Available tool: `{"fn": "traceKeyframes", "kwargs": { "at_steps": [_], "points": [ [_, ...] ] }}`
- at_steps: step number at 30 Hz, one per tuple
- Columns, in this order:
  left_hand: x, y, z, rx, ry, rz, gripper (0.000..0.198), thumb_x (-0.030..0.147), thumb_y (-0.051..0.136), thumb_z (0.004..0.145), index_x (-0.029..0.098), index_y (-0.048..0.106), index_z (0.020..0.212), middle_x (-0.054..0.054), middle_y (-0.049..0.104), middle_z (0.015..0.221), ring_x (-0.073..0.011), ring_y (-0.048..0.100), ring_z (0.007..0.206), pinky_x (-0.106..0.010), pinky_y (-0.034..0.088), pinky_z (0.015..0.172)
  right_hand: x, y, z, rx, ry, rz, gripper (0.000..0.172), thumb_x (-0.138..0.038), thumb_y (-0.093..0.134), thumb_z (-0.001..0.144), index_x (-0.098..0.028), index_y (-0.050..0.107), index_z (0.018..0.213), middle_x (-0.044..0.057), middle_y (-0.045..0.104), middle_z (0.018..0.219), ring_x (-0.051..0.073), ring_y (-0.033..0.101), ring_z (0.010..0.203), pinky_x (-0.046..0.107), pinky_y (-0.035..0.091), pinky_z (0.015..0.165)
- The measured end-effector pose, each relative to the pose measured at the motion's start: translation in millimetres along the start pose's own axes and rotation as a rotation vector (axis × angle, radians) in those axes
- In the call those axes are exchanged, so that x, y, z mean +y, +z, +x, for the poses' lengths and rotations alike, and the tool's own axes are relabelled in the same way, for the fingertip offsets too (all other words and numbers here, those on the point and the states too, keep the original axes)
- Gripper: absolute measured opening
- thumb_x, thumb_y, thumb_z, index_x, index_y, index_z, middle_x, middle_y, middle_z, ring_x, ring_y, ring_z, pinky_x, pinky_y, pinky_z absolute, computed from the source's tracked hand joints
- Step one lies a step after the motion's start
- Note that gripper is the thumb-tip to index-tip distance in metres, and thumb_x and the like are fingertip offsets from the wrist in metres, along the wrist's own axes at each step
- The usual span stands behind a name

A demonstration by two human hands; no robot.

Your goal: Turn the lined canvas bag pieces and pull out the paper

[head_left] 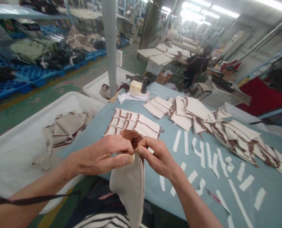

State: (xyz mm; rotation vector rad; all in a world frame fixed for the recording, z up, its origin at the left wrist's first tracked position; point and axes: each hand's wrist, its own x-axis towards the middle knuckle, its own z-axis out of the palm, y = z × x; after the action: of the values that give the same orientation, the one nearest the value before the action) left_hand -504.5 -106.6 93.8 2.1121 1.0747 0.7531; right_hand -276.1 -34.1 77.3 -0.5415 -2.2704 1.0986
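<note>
Head view: looking down over a work table in a sewing workshop.
Table: large table under a blue-grey cloth (202, 202), fills centre and right of frame.
Bin: big white plastic tub (17, 152) at left of frame, just beside the table. Loose beige cut pieces with brown edging (64, 126) lie in it.
Stacks: flat beige fabric panels with brown trim (136, 123) lie in rows mid-frame on the cloth. A messier heap of similar panels (236, 136) runs off to the right.
Held piece: beige fabric pouch with brown lining (128, 183), lower centre, hangs down past the near table edge. Its top is held up between both hands, with the lining bunched just above the fingertips.
Left: left hand (100, 156) has its fingers curled closed, thumb and forefinger pinching the pouch's top edge.
Right: right hand (155, 156) is closed the same way, pinching that edge from the other side, fingertips almost touching the left's.
Strips: white tape-like strips (204, 155) lie flat on the cloth right of the hands, apart from them.
Iron: cream iron with dark handle (137, 87) sits upper centre at the table's far end.
</note>
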Motion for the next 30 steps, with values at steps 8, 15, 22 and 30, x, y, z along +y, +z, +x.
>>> {"fn": "traceKeyframes", "kwargs": {
  "at_steps": [8, 15, 22, 30],
  "points": [
    [-25, -2.6, -23, -0.003, -0.143, -0.176, 0.029, 0.032, 0.053, 0.101, 0.020, 0.055, 0.074, 0.005, 0.053, 0.071, -0.0118, 0.049, 0.065, -0.024, 0.036, 0.061, 8, 19, 11, -0.010, -0.106, -0.021, 0.030, -0.036, 0.047, 0.114, -0.022, 0.064, 0.094, 0.003, 0.069, 0.088, 0.018, 0.061, 0.086, 0.034, 0.046, 0.082],
    [-31, -14.1, -21, 0.016, -0.189, -0.194, 0.018, 0.032, 0.063, 0.097, 0.018, 0.073, 0.092, 0.004, 0.072, 0.082, -0.0125, 0.063, 0.073, -0.021, 0.044, 0.067, 4, 24, 13, -0.002, -0.078, -0.089, 0.008, -0.019, 0.063, 0.103, -0.022, 0.063, 0.095, 0.002, 0.069, 0.087, 0.017, 0.061, 0.083, 0.032, 0.047, 0.078],
    [-23, -27.7, -2, -0.047, -0.093, 0.001, 0.010, 0.022, 0.067, 0.100, 0.020, 0.076, 0.097, 0.005, 0.077, 0.084, -0.0106, 0.068, 0.074, -0.018, 0.045, 0.070, 1, 16, 9, -0.029, -0.013, -0.037, 0.013, -0.023, 0.060, 0.107, -0.020, 0.067, 0.097, 0.004, 0.072, 0.090, 0.017, 0.063, 0.084, 0.030, 0.048, 0.079],
    [-16, -22.6, 11, -0.079, 0.182, 0.433, 0.032, 0.025, 0.052, 0.111, 0.020, 0.072, 0.087, 0.002, 0.071, 0.073, -0.0145, 0.063, 0.062, -0.027, 0.041, 0.061, 0, 2, 4, -0.160, 0.305, 0.131, 0.022, -0.031, 0.056, 0.106, -0.019, 0.068, 0.092, 0.000, 0.068, 0.081, 0.014, 0.058, 0.074, 0.026, 0.041, 0.067]
  ]
}}
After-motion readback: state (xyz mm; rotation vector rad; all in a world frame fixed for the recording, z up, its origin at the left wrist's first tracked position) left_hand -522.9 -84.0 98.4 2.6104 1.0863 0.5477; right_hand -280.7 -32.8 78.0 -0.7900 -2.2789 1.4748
